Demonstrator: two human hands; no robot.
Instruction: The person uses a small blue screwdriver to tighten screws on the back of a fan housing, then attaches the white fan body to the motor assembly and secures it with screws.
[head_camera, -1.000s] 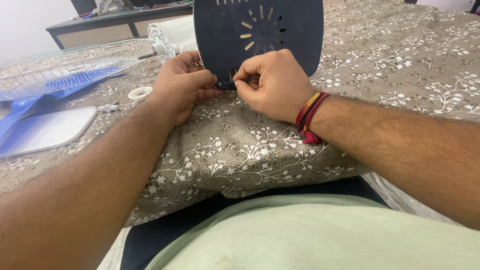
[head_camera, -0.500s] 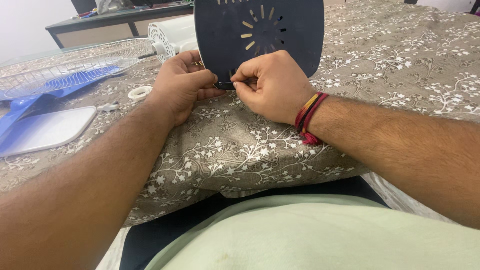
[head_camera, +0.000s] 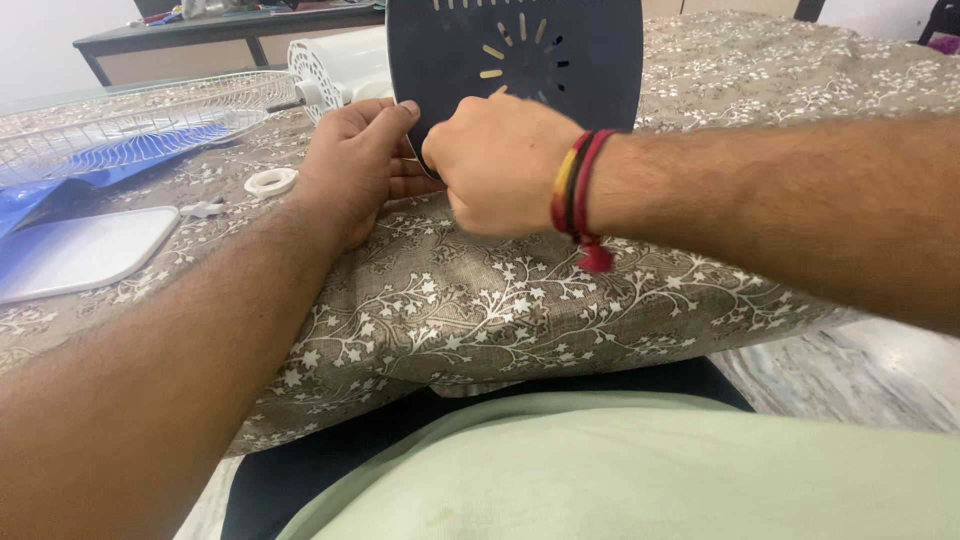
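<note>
On the flower-printed bedcover (head_camera: 480, 300) in front of me, the dark blue fan base (head_camera: 560, 60) stands on its edge, its slotted underside facing me. My left hand (head_camera: 355, 170) grips its lower left edge, thumb up along the rim, and has kept that hold. My right hand (head_camera: 495, 165) has changed: half a second ago it was pinching a thin pin-like tool at the bottom edge of the base, knuckles turned away; now the wrist has rolled over and the fist is clenched, its back toward me, covering that same spot. I cannot tell whether the tool is still in my fingers, since the fist hides it. My guess is that I am twisting or levering at that bottom fixing. Off to my left lie the wire fan guard (head_camera: 130, 120), the blue blade (head_camera: 90, 165), a white ring (head_camera: 271, 181), a white flat panel (head_camera: 80, 250) and the white motor housing (head_camera: 335, 70).
</note>
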